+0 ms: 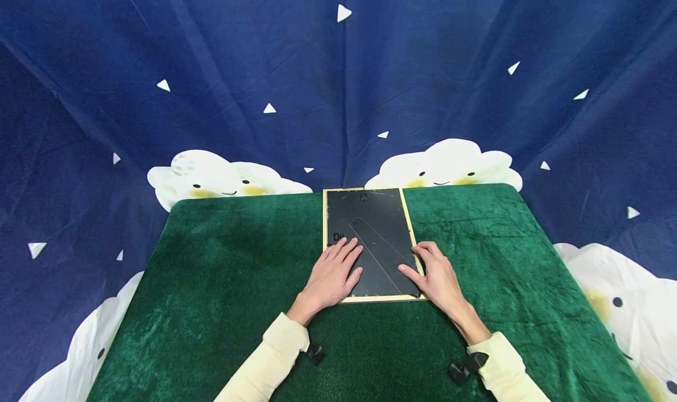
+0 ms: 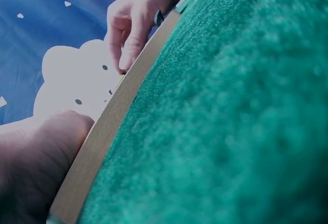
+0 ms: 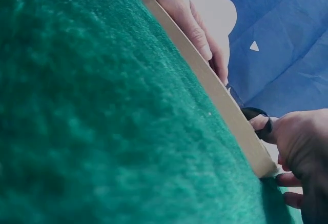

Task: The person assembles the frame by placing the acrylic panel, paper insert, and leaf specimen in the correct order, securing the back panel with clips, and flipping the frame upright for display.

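A picture frame (image 1: pixel 370 243) with a pale wooden border lies face down, its black backing and slanted stand leg (image 1: pixel 378 252) showing. On the lower left of the backing rests my left hand (image 1: pixel 333 272), fingers extended. My right hand (image 1: pixel 436 275) grips the frame's right border, thumb over the backing and the other fingers at the outer side. In the right wrist view, a dark strip (image 3: pixel 253 112) beside the right thumb sticks up slightly from the backing; its exact shape is unclear. The frame's wooden side edge (image 2: pixel 110 116) sits against the cloth in the left wrist view.
Green plush cloth (image 1: pixel 238 261) covers the table. Behind and around it hangs a blue curtain (image 1: pixel 317 67) printed with clouds and white triangles. Dark wrist devices (image 1: pixel 315 353) are worn at both pale yellow sleeves (image 1: pixel 264 361).
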The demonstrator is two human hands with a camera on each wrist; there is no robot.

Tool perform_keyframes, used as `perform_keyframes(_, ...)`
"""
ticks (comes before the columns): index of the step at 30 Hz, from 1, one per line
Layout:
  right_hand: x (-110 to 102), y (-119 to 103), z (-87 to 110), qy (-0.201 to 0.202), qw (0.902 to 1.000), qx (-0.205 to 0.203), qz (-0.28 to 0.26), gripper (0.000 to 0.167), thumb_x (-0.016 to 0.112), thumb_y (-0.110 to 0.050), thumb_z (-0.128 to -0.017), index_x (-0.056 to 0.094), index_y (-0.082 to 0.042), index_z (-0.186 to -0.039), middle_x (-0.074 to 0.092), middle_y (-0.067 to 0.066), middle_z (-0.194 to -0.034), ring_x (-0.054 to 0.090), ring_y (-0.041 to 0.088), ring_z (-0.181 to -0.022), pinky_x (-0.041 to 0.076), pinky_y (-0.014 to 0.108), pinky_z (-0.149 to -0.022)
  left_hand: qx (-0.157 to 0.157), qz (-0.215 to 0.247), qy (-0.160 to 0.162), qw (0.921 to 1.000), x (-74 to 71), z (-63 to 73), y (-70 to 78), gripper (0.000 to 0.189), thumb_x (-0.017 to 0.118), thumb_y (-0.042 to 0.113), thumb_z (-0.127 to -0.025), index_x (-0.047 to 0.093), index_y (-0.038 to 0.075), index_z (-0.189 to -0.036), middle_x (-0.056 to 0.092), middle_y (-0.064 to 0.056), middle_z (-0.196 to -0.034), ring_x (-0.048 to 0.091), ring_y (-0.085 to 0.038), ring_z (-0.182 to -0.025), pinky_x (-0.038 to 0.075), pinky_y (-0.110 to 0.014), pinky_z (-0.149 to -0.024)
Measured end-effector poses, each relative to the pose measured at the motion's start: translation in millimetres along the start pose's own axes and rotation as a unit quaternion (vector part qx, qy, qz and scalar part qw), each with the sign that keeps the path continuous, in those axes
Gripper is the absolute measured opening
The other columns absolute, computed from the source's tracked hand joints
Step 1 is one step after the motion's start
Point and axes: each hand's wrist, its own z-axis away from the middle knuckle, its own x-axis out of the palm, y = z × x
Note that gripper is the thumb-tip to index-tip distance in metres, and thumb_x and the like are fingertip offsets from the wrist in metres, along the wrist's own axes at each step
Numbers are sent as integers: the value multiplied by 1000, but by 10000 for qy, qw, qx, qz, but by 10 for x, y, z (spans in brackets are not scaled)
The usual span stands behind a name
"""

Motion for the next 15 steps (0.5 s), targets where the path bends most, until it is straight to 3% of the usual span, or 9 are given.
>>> perform_keyframes(8,-20,4,-18,-253,9988,-192,370,54,80,-42,-92,71,2,-123,62,12,-124,66,32,-101,55,53,-81,-42,23,-66,10000,-6,0,11,57,39,44,-110,40,19,-162,31,-1,-171,22,-24,-160,21,-47,-128)
perform_keyframes(15,-45,-18,-29,-575,9899,-489,1201,57,72,-45,-98,69,3,-128,63,16,-126,64,36,-109,54,55,-86,-27,-26,-49,10000,7,-8,8,57,39,44,-110,40,19,-162,31,-2,-171,21,-24,-160,21,-47,-127)
